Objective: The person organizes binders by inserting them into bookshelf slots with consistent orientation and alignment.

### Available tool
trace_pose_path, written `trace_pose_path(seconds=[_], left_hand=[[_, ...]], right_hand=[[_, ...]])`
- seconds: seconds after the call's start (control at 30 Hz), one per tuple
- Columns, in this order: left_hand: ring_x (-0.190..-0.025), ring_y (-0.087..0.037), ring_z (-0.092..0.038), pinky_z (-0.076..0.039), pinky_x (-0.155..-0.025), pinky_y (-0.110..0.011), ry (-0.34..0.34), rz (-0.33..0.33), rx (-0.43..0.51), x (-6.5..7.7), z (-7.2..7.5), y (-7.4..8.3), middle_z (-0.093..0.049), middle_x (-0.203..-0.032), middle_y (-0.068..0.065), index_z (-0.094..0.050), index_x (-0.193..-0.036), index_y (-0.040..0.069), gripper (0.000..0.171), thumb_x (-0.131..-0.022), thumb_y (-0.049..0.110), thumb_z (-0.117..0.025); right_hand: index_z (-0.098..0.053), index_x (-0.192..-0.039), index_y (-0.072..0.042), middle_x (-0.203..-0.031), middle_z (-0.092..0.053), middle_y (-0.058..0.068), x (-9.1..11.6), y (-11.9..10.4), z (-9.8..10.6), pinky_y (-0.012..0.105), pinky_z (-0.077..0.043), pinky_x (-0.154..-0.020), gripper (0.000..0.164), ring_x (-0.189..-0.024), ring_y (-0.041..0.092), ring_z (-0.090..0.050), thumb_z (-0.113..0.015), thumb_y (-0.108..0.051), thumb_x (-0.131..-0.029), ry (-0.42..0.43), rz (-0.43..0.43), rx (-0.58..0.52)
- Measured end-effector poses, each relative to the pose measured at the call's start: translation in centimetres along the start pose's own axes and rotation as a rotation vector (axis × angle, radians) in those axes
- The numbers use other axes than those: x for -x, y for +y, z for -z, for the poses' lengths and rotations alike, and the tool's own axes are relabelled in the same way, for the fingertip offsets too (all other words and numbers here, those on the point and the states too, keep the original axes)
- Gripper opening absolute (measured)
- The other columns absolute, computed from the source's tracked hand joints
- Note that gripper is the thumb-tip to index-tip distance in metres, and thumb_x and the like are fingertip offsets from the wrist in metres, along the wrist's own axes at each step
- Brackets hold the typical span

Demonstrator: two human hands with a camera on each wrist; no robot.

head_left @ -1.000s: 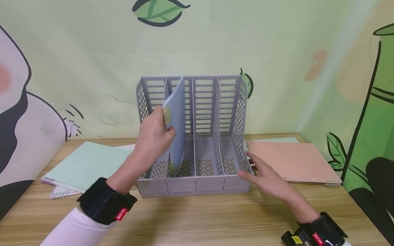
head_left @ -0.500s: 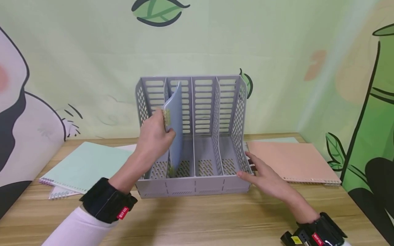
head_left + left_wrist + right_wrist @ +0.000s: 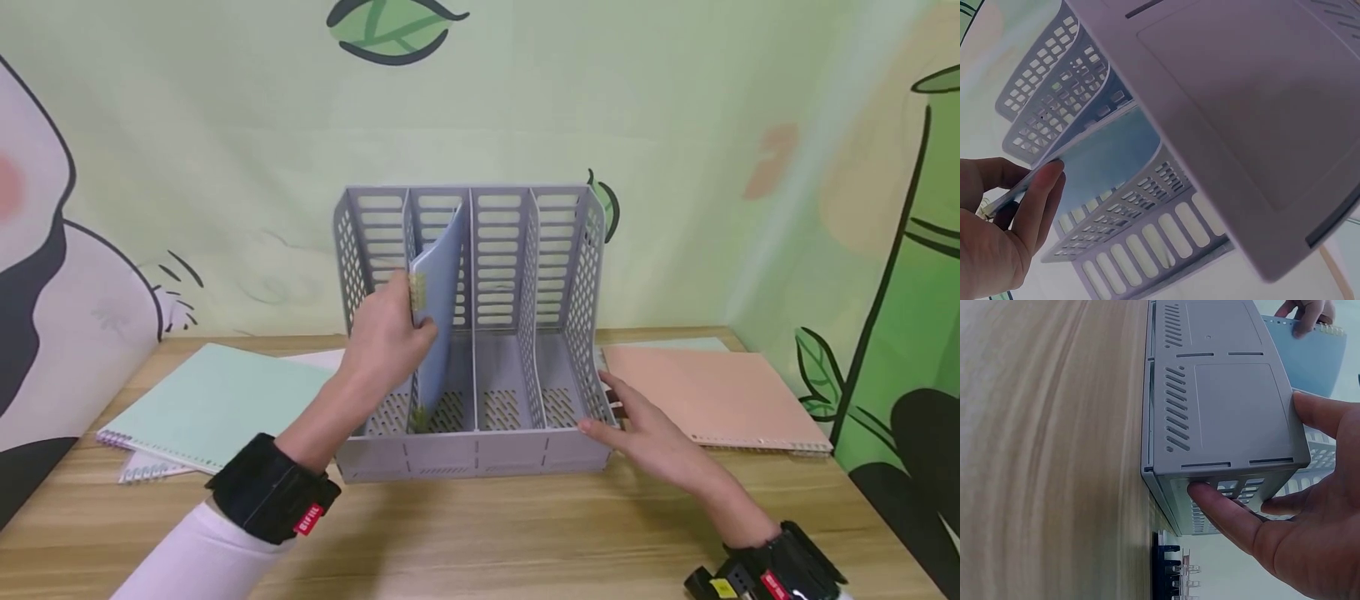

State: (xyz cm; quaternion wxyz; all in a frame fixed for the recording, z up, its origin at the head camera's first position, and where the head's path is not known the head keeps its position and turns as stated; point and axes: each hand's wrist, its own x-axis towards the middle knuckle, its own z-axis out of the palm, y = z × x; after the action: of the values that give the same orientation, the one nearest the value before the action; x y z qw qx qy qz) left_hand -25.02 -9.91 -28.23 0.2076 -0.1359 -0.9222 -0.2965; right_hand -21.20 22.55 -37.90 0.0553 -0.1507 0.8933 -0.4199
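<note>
A grey-purple plastic file organizer with tall perforated dividers stands on the table. My left hand pinches a blue spiral notebook by its bound edge, thumb on the right face. The notebook stands upright in the second compartment from the left, its top leaning right and its lower corner near the front lip. In the left wrist view the notebook runs between two dividers. My right hand holds the organizer's front right corner, thumb on the front edge and fingers on the side wall.
To the left lies a mint spiral notebook over a paler one. On the right a peach notebook tops a stack, with a mint one showing behind. A printed cloth backdrop rises behind the table.
The notebook's top edge has come down a little; it swung slightly left, then back right along with my left hand. My right hand keeps its place on the corner.
</note>
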Motion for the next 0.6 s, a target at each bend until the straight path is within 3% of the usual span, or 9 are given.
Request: trace_pose_path(seconds=[0.27,0.6], left_hand=[[-0.059,-0.021,-0.056,-0.042,-0.048,-0.027,0.012,-0.049,0.003,-0.13,-0.4,0.05,-0.054,-0.078,-0.006,-0.048,-0.101,0.004,0.02,-0.085,0.002,-0.06],[-0.059,-0.018,-0.058,-0.045,-0.047,-0.024,-0.054,-0.043,0.031,-0.19,-0.95,0.29,-0.056,-0.079,-0.003,-0.047,-0.103,0.007,0.024,-0.087,0.005,-0.064]], right_hand=[[-0.016,-0.155,-0.001,-0.143,-0.04,0.023,0.06,0.06,-0.03,0.048,-0.044,-0.095,0.087,-0.126,0.041,-0.046,-0.062,-0.045,-0.096,0.0,0.007,-0.014],[-0.016,-0.156,-0.002,-0.14,-0.042,0.021,0.14,-0.15,-0.03,0.048,-0.044,-0.094,0.087,-0.125,0.04,-0.046,-0.061,-0.046,-0.096,-0.001,-0.014,-0.002]])
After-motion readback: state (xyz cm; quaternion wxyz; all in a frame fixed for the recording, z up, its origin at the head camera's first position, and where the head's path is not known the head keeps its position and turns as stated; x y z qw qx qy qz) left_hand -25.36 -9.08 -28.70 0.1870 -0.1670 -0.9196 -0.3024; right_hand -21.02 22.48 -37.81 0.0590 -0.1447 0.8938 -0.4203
